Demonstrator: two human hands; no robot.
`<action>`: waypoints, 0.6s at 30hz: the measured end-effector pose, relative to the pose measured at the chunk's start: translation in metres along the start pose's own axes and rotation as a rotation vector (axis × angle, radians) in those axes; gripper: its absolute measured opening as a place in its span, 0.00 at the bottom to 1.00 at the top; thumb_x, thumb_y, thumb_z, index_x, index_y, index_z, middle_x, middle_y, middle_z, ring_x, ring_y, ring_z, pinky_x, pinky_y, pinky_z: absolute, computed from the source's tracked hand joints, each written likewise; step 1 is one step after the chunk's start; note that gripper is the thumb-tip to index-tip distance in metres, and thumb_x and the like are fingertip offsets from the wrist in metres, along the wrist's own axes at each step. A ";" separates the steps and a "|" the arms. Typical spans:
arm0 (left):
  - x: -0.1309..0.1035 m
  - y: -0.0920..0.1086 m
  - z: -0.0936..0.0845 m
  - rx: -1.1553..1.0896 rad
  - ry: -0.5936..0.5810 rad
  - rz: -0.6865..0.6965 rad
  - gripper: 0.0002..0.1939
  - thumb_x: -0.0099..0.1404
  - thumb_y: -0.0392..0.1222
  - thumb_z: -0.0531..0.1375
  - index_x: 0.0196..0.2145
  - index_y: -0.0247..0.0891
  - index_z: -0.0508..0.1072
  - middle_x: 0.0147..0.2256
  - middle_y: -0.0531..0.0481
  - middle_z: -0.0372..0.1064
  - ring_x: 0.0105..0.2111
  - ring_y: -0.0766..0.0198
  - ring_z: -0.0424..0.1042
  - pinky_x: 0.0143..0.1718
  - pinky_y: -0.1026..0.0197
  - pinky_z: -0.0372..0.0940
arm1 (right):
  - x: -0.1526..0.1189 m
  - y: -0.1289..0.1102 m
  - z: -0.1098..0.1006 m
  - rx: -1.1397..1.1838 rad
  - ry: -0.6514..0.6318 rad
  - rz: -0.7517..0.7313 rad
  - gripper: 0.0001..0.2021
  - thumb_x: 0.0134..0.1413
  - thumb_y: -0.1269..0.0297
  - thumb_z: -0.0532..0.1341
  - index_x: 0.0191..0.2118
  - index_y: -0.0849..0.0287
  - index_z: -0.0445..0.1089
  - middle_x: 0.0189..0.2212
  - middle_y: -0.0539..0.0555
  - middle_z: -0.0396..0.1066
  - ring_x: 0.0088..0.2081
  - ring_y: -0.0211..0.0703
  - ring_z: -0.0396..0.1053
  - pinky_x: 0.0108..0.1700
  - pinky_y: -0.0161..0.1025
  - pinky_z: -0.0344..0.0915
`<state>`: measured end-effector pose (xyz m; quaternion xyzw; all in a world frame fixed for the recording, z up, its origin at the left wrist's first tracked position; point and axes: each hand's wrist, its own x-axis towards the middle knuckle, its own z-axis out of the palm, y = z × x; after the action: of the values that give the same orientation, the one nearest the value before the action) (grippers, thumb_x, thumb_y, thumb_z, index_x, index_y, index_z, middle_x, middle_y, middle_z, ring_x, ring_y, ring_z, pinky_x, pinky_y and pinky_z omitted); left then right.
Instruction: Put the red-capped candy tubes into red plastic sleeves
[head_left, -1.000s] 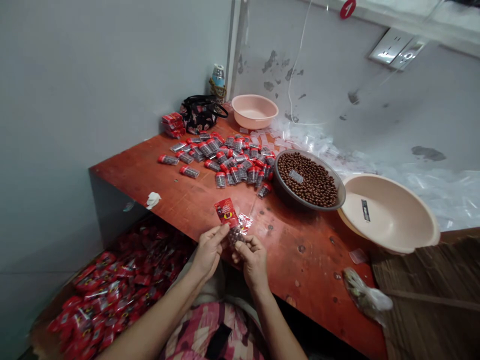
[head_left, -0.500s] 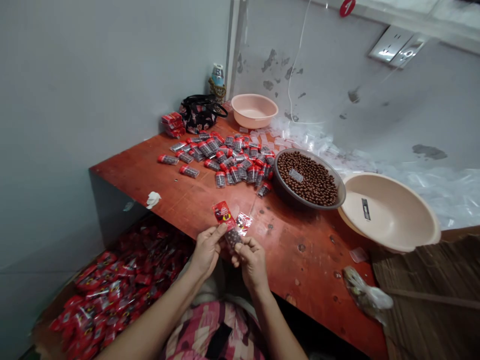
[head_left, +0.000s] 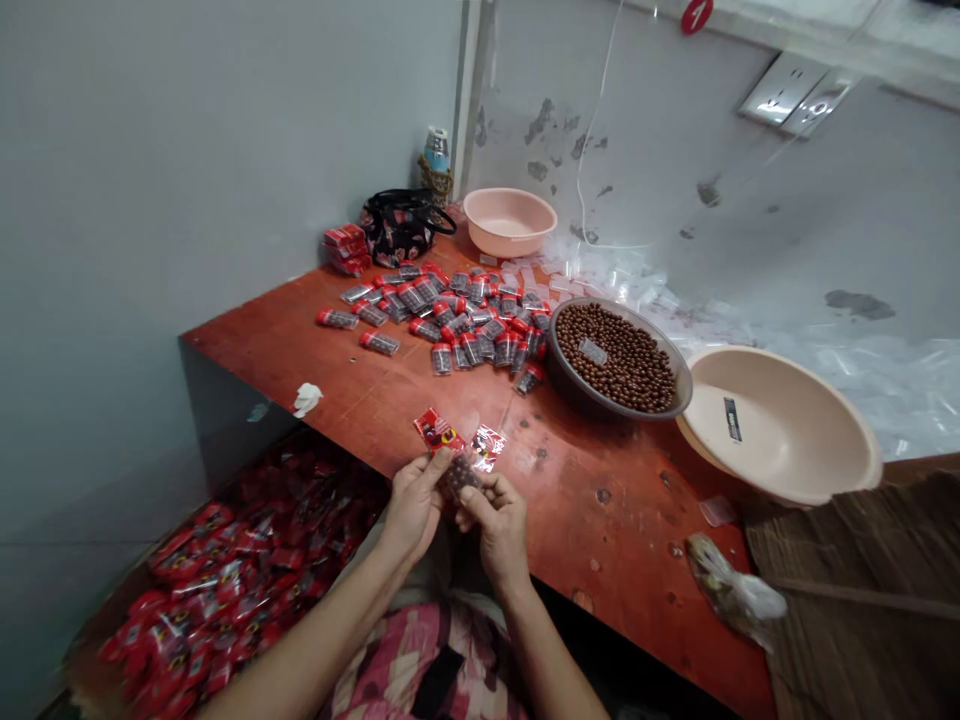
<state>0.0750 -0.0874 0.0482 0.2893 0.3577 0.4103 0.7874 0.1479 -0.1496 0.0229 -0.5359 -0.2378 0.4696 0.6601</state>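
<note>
My left hand [head_left: 414,502] pinches a red printed plastic packet [head_left: 438,430] near its lower end, above the table's front edge. My right hand [head_left: 496,518] has thumb and fingers closed round a small clear pack of brown chocolate balls [head_left: 460,478], which meets the packet between my hands. Whether the pack sits inside the packet or against it, I cannot tell. Just behind, a red and white printed wrapper [head_left: 487,447] lies on the table. Farther back is a pile of red-capped clear containers [head_left: 480,322] with dark contents.
A grey basin [head_left: 559,372] of chocolate balls stands beside a large beige basin [head_left: 787,430]. At the back are a pink basin [head_left: 510,240], a handbag [head_left: 397,235] and clear plastic pieces [head_left: 847,375]. Many red packets [head_left: 217,590] lie below at left; cardboard [head_left: 862,580] at right.
The red packet's top has tilted to the left. My right hand has shifted slightly left, and its thumb now lies farther over the pack of chocolate balls.
</note>
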 end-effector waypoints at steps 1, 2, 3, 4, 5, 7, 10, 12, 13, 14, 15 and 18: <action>0.001 0.000 -0.001 -0.010 0.014 0.009 0.11 0.53 0.43 0.61 0.28 0.30 0.70 0.22 0.49 0.70 0.17 0.68 0.66 0.17 0.66 0.60 | -0.001 0.000 0.000 -0.026 0.005 -0.012 0.07 0.46 0.63 0.61 0.32 0.61 0.66 0.16 0.45 0.64 0.17 0.33 0.61 0.20 0.30 0.59; 0.002 -0.001 -0.002 -0.019 0.035 0.017 0.10 0.52 0.42 0.62 0.28 0.30 0.70 0.22 0.49 0.70 0.18 0.67 0.67 0.18 0.66 0.61 | -0.002 0.000 0.000 -0.066 0.015 -0.039 0.08 0.46 0.64 0.61 0.33 0.61 0.66 0.18 0.46 0.65 0.19 0.33 0.61 0.21 0.30 0.59; 0.003 -0.001 -0.003 -0.026 0.055 0.021 0.10 0.52 0.41 0.62 0.28 0.29 0.70 0.22 0.48 0.70 0.20 0.67 0.67 0.20 0.66 0.62 | -0.003 0.000 0.000 -0.108 0.024 -0.070 0.08 0.46 0.64 0.61 0.33 0.61 0.67 0.20 0.46 0.66 0.20 0.33 0.62 0.22 0.30 0.60; 0.004 -0.002 -0.004 -0.029 0.066 0.017 0.10 0.52 0.40 0.62 0.28 0.29 0.71 0.23 0.48 0.71 0.21 0.66 0.68 0.22 0.66 0.62 | -0.004 0.000 0.000 -0.137 0.029 -0.091 0.08 0.45 0.64 0.61 0.34 0.60 0.67 0.21 0.47 0.66 0.21 0.33 0.62 0.23 0.30 0.60; 0.005 -0.001 -0.005 -0.027 0.062 0.007 0.10 0.52 0.39 0.62 0.29 0.28 0.71 0.23 0.47 0.71 0.22 0.66 0.68 0.22 0.66 0.63 | -0.005 0.000 0.000 -0.142 0.029 -0.094 0.08 0.45 0.64 0.61 0.33 0.60 0.68 0.21 0.47 0.67 0.21 0.33 0.62 0.23 0.30 0.60; 0.005 0.001 -0.007 -0.011 0.008 -0.027 0.11 0.54 0.39 0.61 0.31 0.27 0.72 0.24 0.45 0.71 0.22 0.65 0.68 0.23 0.65 0.63 | -0.004 0.000 -0.001 -0.070 0.007 -0.047 0.07 0.45 0.65 0.62 0.32 0.61 0.68 0.18 0.46 0.66 0.18 0.32 0.61 0.21 0.30 0.59; 0.003 0.008 -0.010 0.037 -0.166 -0.109 0.13 0.56 0.40 0.58 0.35 0.26 0.73 0.25 0.43 0.71 0.20 0.64 0.67 0.20 0.63 0.62 | -0.001 0.001 -0.002 0.124 -0.035 0.035 0.06 0.44 0.66 0.62 0.29 0.61 0.66 0.15 0.45 0.64 0.15 0.31 0.60 0.18 0.29 0.58; 0.001 0.013 -0.014 0.071 -0.272 -0.152 0.14 0.57 0.41 0.57 0.37 0.26 0.72 0.24 0.42 0.70 0.18 0.63 0.66 0.19 0.60 0.62 | 0.000 0.002 -0.002 0.198 -0.046 0.048 0.06 0.43 0.67 0.62 0.28 0.62 0.65 0.16 0.46 0.66 0.15 0.31 0.60 0.17 0.28 0.57; -0.001 0.013 -0.015 0.083 -0.306 -0.164 0.15 0.57 0.41 0.56 0.37 0.26 0.72 0.23 0.43 0.70 0.18 0.63 0.66 0.19 0.59 0.62 | 0.000 0.002 -0.002 0.203 -0.049 0.051 0.06 0.43 0.67 0.63 0.28 0.62 0.65 0.17 0.46 0.67 0.15 0.31 0.60 0.17 0.28 0.58; -0.002 0.013 -0.017 0.091 -0.328 -0.172 0.14 0.58 0.41 0.56 0.37 0.26 0.72 0.23 0.44 0.69 0.18 0.62 0.66 0.20 0.58 0.63 | 0.000 0.002 -0.002 0.192 -0.052 0.054 0.06 0.42 0.67 0.63 0.28 0.62 0.65 0.17 0.47 0.67 0.15 0.31 0.61 0.17 0.28 0.58; -0.003 0.012 -0.018 0.096 -0.340 -0.178 0.14 0.58 0.41 0.56 0.36 0.26 0.72 0.22 0.44 0.68 0.18 0.62 0.66 0.20 0.58 0.63 | -0.001 0.002 -0.002 0.172 -0.051 0.055 0.07 0.43 0.67 0.63 0.28 0.62 0.65 0.17 0.47 0.67 0.15 0.31 0.61 0.17 0.28 0.58; -0.007 0.005 -0.020 0.086 -0.311 -0.186 0.10 0.57 0.39 0.57 0.30 0.27 0.73 0.20 0.48 0.65 0.18 0.66 0.64 0.21 0.62 0.61 | -0.003 0.001 -0.001 0.113 -0.040 0.038 0.08 0.43 0.66 0.63 0.29 0.62 0.64 0.16 0.46 0.66 0.16 0.31 0.62 0.18 0.28 0.60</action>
<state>0.0537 -0.0874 0.0424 0.3483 0.2741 0.2704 0.8547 0.1467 -0.1527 0.0222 -0.4926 -0.2139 0.5055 0.6753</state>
